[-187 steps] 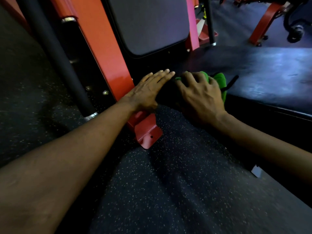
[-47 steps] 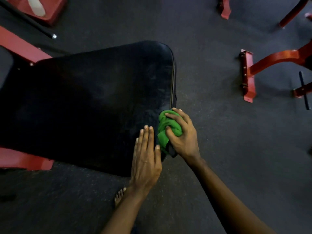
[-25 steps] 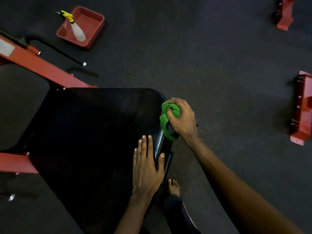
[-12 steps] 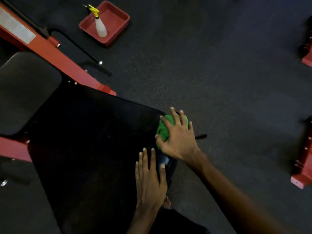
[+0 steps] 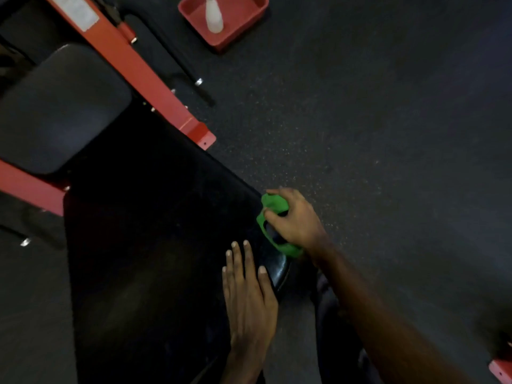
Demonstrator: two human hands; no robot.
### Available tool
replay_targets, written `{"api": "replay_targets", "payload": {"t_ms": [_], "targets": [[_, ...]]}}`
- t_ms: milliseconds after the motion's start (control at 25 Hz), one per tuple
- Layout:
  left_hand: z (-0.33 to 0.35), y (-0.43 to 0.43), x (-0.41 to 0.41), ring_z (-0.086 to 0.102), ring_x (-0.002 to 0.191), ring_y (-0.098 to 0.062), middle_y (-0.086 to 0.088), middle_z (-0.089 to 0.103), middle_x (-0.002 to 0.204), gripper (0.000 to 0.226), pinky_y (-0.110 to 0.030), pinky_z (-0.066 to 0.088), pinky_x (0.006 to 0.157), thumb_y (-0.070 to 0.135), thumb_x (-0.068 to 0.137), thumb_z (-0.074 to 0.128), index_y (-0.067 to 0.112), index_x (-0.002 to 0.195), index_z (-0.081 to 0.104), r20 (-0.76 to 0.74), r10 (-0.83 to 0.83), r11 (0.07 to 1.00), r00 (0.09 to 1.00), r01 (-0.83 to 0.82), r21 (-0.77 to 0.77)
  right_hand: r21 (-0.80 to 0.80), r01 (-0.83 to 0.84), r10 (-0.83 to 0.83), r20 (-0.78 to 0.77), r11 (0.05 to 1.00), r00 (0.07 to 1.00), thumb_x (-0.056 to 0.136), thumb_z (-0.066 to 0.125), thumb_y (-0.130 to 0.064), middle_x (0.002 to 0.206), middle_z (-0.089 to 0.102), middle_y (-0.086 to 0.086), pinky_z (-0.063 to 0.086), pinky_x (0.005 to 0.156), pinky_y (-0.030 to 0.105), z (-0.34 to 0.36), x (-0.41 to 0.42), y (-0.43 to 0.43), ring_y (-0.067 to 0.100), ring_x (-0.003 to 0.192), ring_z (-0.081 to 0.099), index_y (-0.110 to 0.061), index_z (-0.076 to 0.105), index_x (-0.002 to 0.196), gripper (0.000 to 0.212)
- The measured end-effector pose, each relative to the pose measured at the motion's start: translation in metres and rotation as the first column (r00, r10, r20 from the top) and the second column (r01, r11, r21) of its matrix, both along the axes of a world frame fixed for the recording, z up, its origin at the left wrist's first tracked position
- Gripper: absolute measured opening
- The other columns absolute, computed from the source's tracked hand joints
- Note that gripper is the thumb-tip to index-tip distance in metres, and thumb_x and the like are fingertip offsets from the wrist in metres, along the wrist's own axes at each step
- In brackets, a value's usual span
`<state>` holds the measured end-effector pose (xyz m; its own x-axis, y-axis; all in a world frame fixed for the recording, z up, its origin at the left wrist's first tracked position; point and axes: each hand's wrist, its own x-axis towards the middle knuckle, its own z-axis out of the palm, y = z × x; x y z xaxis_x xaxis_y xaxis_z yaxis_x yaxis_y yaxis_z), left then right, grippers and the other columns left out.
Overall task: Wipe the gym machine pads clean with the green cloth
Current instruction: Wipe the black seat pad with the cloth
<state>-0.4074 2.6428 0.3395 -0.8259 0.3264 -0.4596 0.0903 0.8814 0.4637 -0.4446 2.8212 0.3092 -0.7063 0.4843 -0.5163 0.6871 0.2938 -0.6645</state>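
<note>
Nearest, the left hand (image 5: 249, 295) is laid flat on the big black pad (image 5: 152, 245), close to its near right corner. Its fingers are straight and held together w/ nothing gripped; the pad is judged to be steadied by it. Just beyond, at the pad's right edge, the green cloth (image 5: 273, 203) is bunched in the right hand (image 5: 296, 223), fingers curled round it, and is pressed approx. where the pad's top meets its side wall. Edge-wiping is judged to be the step in hand.

Progress can't be read off the pad top, since it is too dark for streaks or dust to be made out. The smaller grey pad (image 5: 55, 106), beyond the big pad's far left end, is untouched and prob. left to do.

Right of the pad, open floor (image 5: 388, 134) is seen. The cloth could be run along that edge w/o obstruction up to the far corner, where the red frame foot (image 5: 202, 137) sits just beside the pad — care would be needed there. Farthest, beyond the pad's far end and well apart from it, a red tray (image 5: 249, 34) w/ a spray bottle (image 5: 214, 18) is set on the floor.
</note>
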Motion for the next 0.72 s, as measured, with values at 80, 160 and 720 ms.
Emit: {"api": "replay_targets", "payload": {"t_ms": [80,160,720], "targets": [[-0.005,0.023,-0.005,-0.011,0.15,-0.003,0.011,-0.004,0.163,0.07,-0.026,-0.009,0.119,0.055,0.092,-0.001,0.03,0.157,0.004,-0.005,0.053,0.997,0.999,-0.053,-0.058,-0.128,-0.061,0.065,0.03,0.99,0.997,0.087,0.071,-0.039,0.133,0.056,-0.007,0.042,0.096,0.023,-0.011,-0.024,0.024,0.014,0.121,0.057,-0.038,0.063,0.128,0.041],[-0.011,0.041,-0.013,-0.007,0.151,-0.006,0.006,0.003,0.166,0.072,-0.029,-0.006,0.121,0.055,0.092,-0.001,0.028,0.158,0.007,-0.016,0.121,0.986,0.993,-0.122,-0.113,-0.208,-0.127,0.138,0.037,0.97,0.99,0.089,0.069,-0.038,0.129,0.057,-0.009,0.046,0.094,0.027,-0.014,-0.031,0.034,0.011,0.115,0.057,-0.04,0.062,0.127,0.039],[-0.017,0.049,-0.018,0.0,0.154,-0.014,0.004,0.01,0.167,0.058,-0.04,0.003,0.125,0.048,0.104,0.017,0.031,0.16,0.012,0.013,0.185,0.956,0.983,-0.177,-0.234,-0.145,-0.309,0.319,0.052,0.94,0.946,0.086,0.071,-0.036,0.125,0.065,-0.001,0.046,0.092,0.028,-0.033,-0.103,0.03,0.02,0.115,0.062,-0.032,0.068,0.121,0.035]]}}
